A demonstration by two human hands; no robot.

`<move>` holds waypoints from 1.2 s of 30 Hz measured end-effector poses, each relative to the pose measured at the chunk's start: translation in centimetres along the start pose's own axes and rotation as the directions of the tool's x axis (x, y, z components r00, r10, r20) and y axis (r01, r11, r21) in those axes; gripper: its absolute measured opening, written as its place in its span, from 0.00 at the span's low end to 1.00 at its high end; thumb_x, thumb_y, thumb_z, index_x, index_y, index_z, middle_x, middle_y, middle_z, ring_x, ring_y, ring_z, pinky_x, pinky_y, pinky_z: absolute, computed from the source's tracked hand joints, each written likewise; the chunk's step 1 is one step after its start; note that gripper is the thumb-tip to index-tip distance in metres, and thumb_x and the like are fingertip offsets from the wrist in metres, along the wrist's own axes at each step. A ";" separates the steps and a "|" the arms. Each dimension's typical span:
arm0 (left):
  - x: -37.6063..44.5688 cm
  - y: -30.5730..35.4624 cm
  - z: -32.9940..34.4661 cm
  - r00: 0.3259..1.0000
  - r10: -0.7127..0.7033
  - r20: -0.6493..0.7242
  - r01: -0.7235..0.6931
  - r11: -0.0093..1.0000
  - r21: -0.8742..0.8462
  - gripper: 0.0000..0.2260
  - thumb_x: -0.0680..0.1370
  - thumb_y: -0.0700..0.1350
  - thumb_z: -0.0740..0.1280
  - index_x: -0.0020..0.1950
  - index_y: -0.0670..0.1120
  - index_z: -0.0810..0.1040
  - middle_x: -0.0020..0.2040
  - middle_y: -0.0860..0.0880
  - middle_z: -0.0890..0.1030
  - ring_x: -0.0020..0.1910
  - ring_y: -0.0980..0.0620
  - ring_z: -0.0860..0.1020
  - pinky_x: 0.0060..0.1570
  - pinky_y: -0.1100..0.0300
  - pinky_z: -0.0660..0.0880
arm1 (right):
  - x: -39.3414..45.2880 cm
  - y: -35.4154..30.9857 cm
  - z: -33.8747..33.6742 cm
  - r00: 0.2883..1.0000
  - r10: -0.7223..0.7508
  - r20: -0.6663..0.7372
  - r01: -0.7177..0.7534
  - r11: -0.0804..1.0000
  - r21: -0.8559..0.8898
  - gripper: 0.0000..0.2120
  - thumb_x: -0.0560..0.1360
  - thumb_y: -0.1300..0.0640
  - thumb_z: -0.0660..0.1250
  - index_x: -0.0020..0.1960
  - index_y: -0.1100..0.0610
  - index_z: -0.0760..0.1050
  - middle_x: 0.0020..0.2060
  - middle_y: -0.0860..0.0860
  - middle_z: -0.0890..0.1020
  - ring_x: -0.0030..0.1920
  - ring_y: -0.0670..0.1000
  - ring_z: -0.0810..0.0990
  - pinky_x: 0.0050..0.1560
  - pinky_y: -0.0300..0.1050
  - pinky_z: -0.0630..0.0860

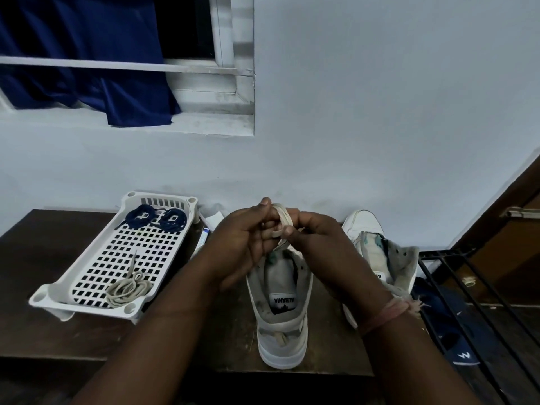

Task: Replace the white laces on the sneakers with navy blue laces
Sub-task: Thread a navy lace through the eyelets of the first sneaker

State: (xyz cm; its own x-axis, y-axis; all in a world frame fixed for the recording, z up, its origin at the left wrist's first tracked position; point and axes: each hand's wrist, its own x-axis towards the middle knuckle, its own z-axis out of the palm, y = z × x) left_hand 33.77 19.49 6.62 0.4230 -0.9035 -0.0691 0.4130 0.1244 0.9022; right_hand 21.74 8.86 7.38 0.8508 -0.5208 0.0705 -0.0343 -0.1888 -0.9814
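I have the white lace (282,226) bundled between both hands above the near sneaker (282,311): left hand (248,244) has fingers wrapped in its loops, right hand (309,238) pinches the coil, likely winding it tidy for the tray (87,258), where another white lace (128,289) and the navy laces (157,219) lie.

A white lace (281,226) is wound in loops around the fingers of both hands, just above the near sneaker (282,311), which stands upright and laceless, heel toward the camera. The second sneaker (377,255) stands right of it. Left of it, two coiled navy laces (157,219) and a bundled white lace (128,290) lie apart.
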 end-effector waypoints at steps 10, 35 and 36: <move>-0.6 0.7 0.4 1.000 0.022 0.022 -0.030 0.875 0.483 0.10 0.81 0.40 0.67 0.59 0.39 0.84 0.56 0.35 0.84 0.56 0.45 0.83 0.62 0.46 0.79 | 0.2 0.5 -0.9 0.987 0.142 -0.073 -0.147 0.986 -0.072 0.12 0.80 0.62 0.65 0.43 0.54 0.84 0.33 0.51 0.83 0.36 0.48 0.76 0.42 0.46 0.73; -3.7 3.2 -5.9 0.994 -0.090 -0.065 0.098 0.984 0.148 0.21 0.78 0.50 0.70 0.70 0.43 0.78 0.67 0.39 0.80 0.69 0.39 0.77 0.72 0.43 0.70 | 0.1 -1.9 1.2 0.992 0.120 -0.036 -0.122 0.989 -0.088 0.18 0.81 0.62 0.65 0.34 0.53 0.81 0.24 0.43 0.77 0.27 0.41 0.70 0.33 0.38 0.68; -3.9 3.3 -5.9 0.993 -0.106 -0.059 0.115 0.980 0.161 0.20 0.79 0.50 0.70 0.68 0.43 0.80 0.67 0.39 0.80 0.69 0.38 0.77 0.71 0.43 0.71 | 0.1 -2.2 1.8 0.994 0.112 -0.010 -0.112 0.991 -0.079 0.16 0.81 0.61 0.65 0.36 0.54 0.82 0.26 0.47 0.80 0.29 0.43 0.72 0.36 0.39 0.69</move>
State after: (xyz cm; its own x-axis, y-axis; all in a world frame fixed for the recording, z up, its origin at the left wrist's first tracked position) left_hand 38.24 25.82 7.32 0.4231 -0.8860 -0.1895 0.3233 -0.0478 0.9451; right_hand 22.81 10.75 9.20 0.8361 -0.5472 -0.0377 -0.1706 -0.1942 -0.9660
